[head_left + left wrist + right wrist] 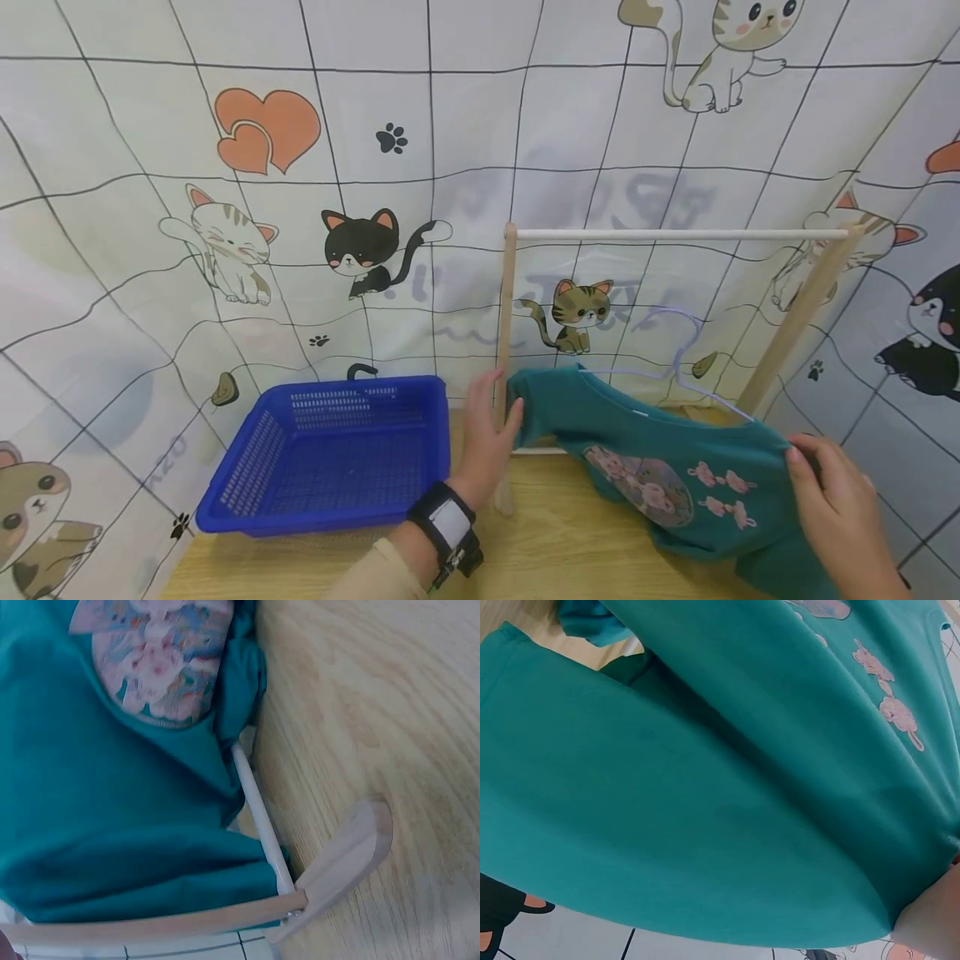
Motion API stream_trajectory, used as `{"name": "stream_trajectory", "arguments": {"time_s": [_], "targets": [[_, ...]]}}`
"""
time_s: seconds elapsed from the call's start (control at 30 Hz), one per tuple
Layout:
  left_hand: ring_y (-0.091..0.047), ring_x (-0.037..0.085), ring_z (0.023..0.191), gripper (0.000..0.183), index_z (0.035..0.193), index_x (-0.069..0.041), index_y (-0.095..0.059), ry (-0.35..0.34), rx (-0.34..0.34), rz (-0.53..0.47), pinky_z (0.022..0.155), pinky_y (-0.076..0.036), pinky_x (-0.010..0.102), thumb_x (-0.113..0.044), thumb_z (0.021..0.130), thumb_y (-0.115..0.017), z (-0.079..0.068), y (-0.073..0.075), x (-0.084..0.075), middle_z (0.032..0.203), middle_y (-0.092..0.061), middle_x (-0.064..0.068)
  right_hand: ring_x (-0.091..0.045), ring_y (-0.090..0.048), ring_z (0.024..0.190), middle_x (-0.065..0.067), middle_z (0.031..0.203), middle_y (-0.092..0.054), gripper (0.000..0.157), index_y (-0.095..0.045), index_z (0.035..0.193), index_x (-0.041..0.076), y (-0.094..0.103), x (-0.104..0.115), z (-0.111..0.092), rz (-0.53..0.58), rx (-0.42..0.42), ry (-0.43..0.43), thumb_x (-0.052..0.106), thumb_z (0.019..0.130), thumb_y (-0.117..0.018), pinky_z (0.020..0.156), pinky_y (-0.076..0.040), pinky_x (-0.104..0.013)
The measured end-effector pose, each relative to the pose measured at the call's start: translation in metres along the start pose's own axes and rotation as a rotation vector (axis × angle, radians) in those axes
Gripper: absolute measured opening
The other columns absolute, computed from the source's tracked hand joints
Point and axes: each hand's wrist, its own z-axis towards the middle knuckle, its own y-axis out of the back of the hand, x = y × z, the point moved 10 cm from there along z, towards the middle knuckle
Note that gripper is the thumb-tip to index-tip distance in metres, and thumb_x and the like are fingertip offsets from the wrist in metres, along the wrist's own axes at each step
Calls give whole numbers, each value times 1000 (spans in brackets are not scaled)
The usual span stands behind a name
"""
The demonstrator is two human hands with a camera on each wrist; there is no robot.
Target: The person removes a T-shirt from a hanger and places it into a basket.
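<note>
A teal shirt (637,442) with pink printed figures hangs spread on a thin lavender hanger (693,383), tilted down to the right in the head view. My right hand (840,508) pinches its right shoulder beside the hanger's end, thumb in front. At the opposite sleeve, my left hand (483,433) is at the left post of a wooden rack (506,308), fingers extended upward and thumb at the sleeve's edge. The hanger's hook stands below the rack's white top rod (675,235). In the right wrist view the shirt's cloth (705,810) drapes from my right hand.
A blue plastic basket (442,467) stands on the wooden table (570,533) left of the rack. Behind it a small black hook shape (362,370) shows. A cat-printed sheet (465,125) covers the walls. The rack's foot (345,847) rests on the table.
</note>
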Motion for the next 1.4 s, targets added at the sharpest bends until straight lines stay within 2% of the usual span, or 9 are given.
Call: {"name": "stream_trajectory", "arguments": {"time_s": [0.13,0.2,0.3,0.57,0.67,0.83,1.07,1.23,1.4], "targets": [[-36,22,135,49,144,-17,-37,-115,92,56,108,-34,49,-27,98,-50,-7,-9,-17,144,-40,4,16,-29,96,7,112,-51,29,-51,120,-3,2,-2,-1,14,-3,4,16,101,-42,94,-20,-54],[-37,21,135,49,145,-18,-36,-133,127,60,107,-36,48,-27,99,-49,-10,-12,-20,144,-41,3,20,-26,96,23,108,-43,27,-53,119,-2,2,-3,-2,20,6,-1,16,100,-44,90,-23,-46],[-39,19,133,47,145,-20,-36,-113,160,60,107,-38,45,-30,100,-47,-13,-12,-21,143,-41,1,18,-25,95,31,108,-40,28,-53,120,1,1,-7,-3,19,41,-31,19,101,-44,84,-28,-39],[-41,18,127,41,139,-22,-45,-141,85,148,103,-41,43,-34,100,-45,-13,8,-35,134,-45,2,16,-38,91,31,103,-43,21,-55,114,1,2,7,-5,66,50,29,13,100,-46,65,-33,-6],[-47,14,117,33,131,-20,-54,-193,89,168,96,-44,36,-31,100,-47,-15,12,-44,122,-53,-3,11,-44,84,23,97,-48,17,-57,111,2,0,17,-5,102,48,70,8,99,-47,63,-37,-5],[-49,4,79,22,109,-18,-67,-307,63,312,69,-41,20,-27,99,-50,-24,22,-61,86,-56,-9,9,-45,85,21,98,-49,16,-58,110,4,-5,22,-6,114,45,64,9,99,-47,65,-36,-4],[-46,1,64,15,99,-16,-69,-428,31,368,57,-38,13,-25,94,-58,-39,44,-87,77,-56,-10,13,-46,93,24,104,-51,17,-56,111,1,-17,23,-10,169,70,83,7,99,-45,71,-38,-1],[-40,-2,59,10,95,-17,-69,-428,29,289,53,-33,7,-20,93,-61,-50,62,-90,75,-55,-10,9,-48,94,20,102,-54,15,-58,108,1,-31,33,-12,249,42,137,-1,96,-48,76,-36,-3],[-40,-3,60,8,95,-18,-69,-348,40,267,54,-34,7,-19,92,-62,-61,76,-82,78,-57,-12,3,-50,93,11,99,-57,22,-59,108,-1,-46,44,-18,339,38,214,-11,91,-49,78,-37,-6]]}}
